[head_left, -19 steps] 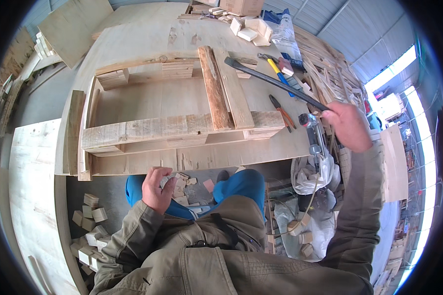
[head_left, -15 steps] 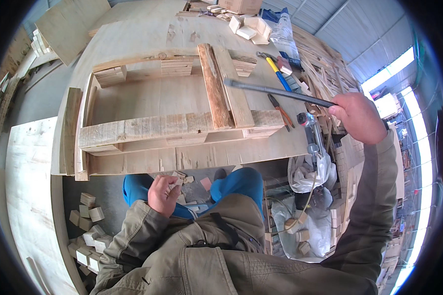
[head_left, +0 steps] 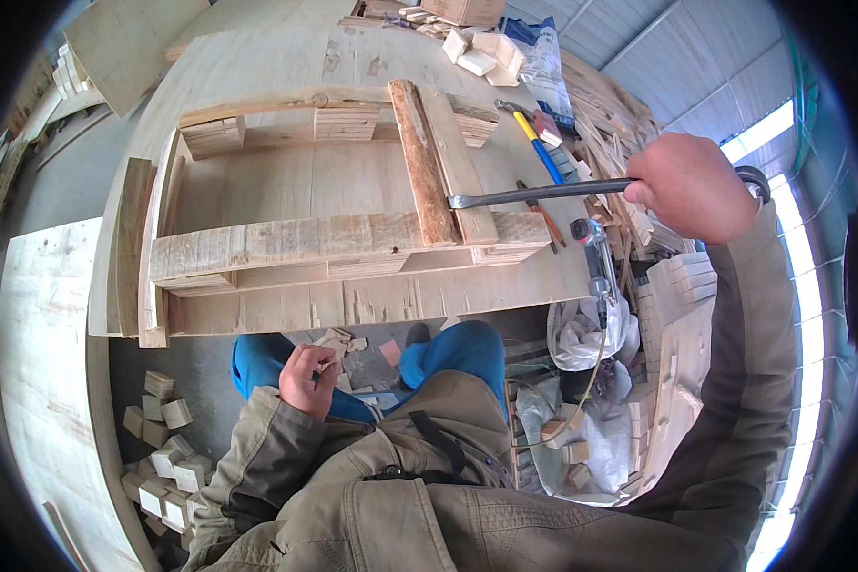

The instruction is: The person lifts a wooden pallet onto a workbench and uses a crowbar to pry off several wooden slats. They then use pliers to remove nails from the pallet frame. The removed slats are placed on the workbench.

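The left hand [head_left: 305,379] hangs low by the knee, below the workbench [head_left: 372,305], fingers curled around something small that cannot be made out. On the bench lies a pallet frame [head_left: 286,238] of rough boards, stiff, heavy and splintery, and against its upright plank [head_left: 421,162] rests the flat tip of a pry bar [head_left: 534,194]. The right hand [head_left: 688,187] is wrapped tight round the bar's far end; the steel looks rigid and weighty, best gripped there for leverage.
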The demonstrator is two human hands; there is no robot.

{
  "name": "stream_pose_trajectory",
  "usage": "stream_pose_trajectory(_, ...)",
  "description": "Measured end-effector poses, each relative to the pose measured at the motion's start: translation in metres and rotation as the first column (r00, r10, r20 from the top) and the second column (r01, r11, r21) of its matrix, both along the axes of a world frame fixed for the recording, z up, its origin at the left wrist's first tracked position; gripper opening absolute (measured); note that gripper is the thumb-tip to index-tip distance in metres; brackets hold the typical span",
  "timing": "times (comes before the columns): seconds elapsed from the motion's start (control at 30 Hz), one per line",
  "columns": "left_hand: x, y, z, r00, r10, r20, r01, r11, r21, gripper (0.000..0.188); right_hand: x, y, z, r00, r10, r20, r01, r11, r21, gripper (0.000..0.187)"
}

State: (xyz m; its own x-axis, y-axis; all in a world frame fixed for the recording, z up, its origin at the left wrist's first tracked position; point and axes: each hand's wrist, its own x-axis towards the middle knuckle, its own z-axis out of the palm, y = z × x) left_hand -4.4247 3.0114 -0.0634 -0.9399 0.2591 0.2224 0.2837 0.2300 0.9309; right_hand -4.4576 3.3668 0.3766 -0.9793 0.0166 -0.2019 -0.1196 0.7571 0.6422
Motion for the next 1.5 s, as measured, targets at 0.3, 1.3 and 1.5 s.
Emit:
stream_pose_trajectory(0.3, -0.001, -0.004, -0.008, 1.0, 0.001, -0.001, -0.001, 1.0, 0.015, 0.014, -0.029, -0.043, 0.007, 0.992, 0.12, -0.035, -0.116, 0.987, 0.11, 0.021)
stream_pose_trajectory(1.3, -0.007, 0.012, 0.0, 0.995, -0.095, 0.037, 0.1, 0.979, -0.179, 0.01, -0.029, 0.126, -0.062, 0.978, -0.187, 0.096, 0.205, 0.754, -0.623, 0.022)
stream_pose_trajectory(1.5, -0.008, 0.03, 0.014, 0.986, -0.166, 0.014, 0.163, 0.947, -0.275, 0.012, -0.014, 0.193, -0.143, 0.915, -0.317, 0.248, 0.351, 0.329, -0.877, 0.021)
